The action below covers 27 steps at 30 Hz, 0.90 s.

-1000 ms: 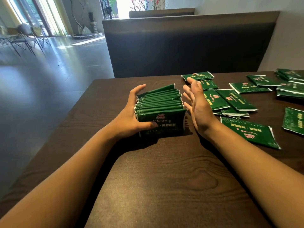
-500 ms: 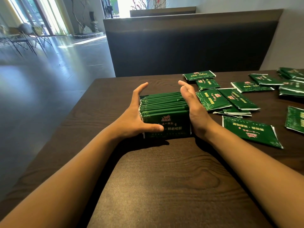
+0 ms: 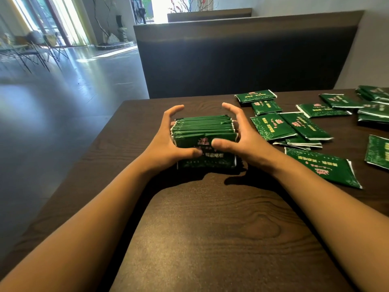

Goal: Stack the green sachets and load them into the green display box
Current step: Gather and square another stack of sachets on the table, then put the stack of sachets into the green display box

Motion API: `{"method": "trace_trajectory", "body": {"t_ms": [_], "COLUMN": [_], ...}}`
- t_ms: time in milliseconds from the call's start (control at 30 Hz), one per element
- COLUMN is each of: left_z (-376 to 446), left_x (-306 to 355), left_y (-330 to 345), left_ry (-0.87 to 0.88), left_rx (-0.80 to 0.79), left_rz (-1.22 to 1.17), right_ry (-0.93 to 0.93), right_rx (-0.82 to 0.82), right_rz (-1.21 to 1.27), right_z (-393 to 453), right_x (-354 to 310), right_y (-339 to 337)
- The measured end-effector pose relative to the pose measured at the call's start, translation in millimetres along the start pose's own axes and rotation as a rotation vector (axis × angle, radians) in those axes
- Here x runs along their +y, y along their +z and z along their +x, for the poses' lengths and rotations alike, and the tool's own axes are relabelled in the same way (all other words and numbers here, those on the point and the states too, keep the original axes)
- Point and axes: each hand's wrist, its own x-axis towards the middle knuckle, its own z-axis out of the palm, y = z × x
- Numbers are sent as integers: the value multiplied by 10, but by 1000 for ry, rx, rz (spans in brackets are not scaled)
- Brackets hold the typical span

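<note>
A row of several green sachets (image 3: 203,129) stands on edge on the dark wooden table (image 3: 210,228), packed face to face. My left hand (image 3: 168,140) grips the row's left end, its thumb across the front sachet. My right hand (image 3: 242,133) grips the right end, thumb also on the front face. Both index fingers curve over the far corners. More loose green sachets (image 3: 273,125) lie flat to the right. No green display box is in view.
One loose sachet (image 3: 322,165) lies just beside my right forearm, and others (image 3: 372,108) sit at the table's far right edge. A dark bench backrest (image 3: 242,57) stands behind the table. The table's left edge drops to the floor.
My right hand has closed in from the side and now clasps the row's right end, thumb on the front. My left hand has tightened round the left end, squaring the sachets together.
</note>
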Motion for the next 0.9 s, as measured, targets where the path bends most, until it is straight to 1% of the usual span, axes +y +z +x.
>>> {"method": "trace_trajectory", "body": {"t_ms": [100, 233, 333, 400, 467, 533, 567, 633, 700, 900], "left_z": [21, -19, -263, -479, -867, -1347, -1580, -2093, -2514, -4168], "left_x": [43, 160, 263, 338, 372, 435, 478, 562, 656, 899], "left_y": [17, 20, -91, -211, -422, -634, -729, -926, -1049, -1374], "left_ry": [-39, -118, -153, -162, -190, -237, -255, -260, -262, -349], "left_rx": [-13, 4, 31, 63, 125, 184, 213, 292, 346, 500], "left_rz": [-29, -98, -113, -78, -41, -16, -20, -38, -68, -100], "right_ry": [-12, -39, -79, -115, -159, -160, -174, -236, -275, -409], "right_rx": [-14, 34, 26, -6, -80, -148, -166, -261, -298, -556], "right_rz": [-45, -45, -18, -66, -122, -127, -131, -122, -108, -100], "right_z": [3, -24, -74, -120, -148, -226, -278, -391, -498, -1078], "right_x": [33, -15, -136, -255, -461, -644, -750, -944, -1118, -1691], "right_y": [-80, -55, 107, 246, 566, 949, 1130, 1491, 1758, 2908]}}
